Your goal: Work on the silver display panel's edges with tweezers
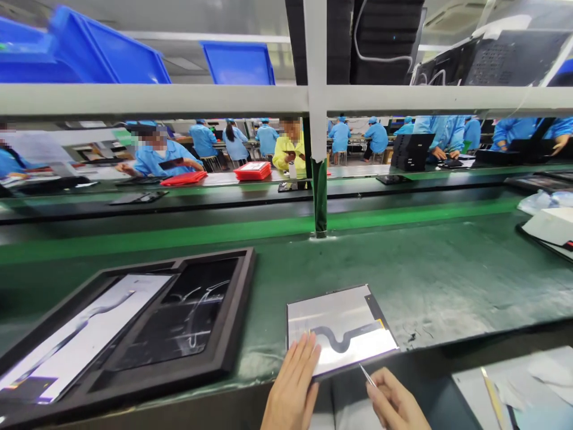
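A flat display panel (344, 307), silver-grey on its upturned back, lies at the front edge of the green bench. A dark curved flex cable (342, 345) runs across it to a small orange part near its right side. My left hand (293, 379) rests on the panel's front left corner, fingers stretched out and flat. Closed fingers of my right hand (394, 397) pinch metal tweezers (367, 374), whose pointed tip is close to the panel's front edge. Whether the tip touches the panel I cannot tell.
To the left, a dark foam tray (244, 298) holds another panel (102, 322) and a black glossy sheet (179, 316). A post (319, 191) stands at the bench's back. White items (553, 230) lie at the right. Co-workers in blue (163, 156) sit beyond the line.
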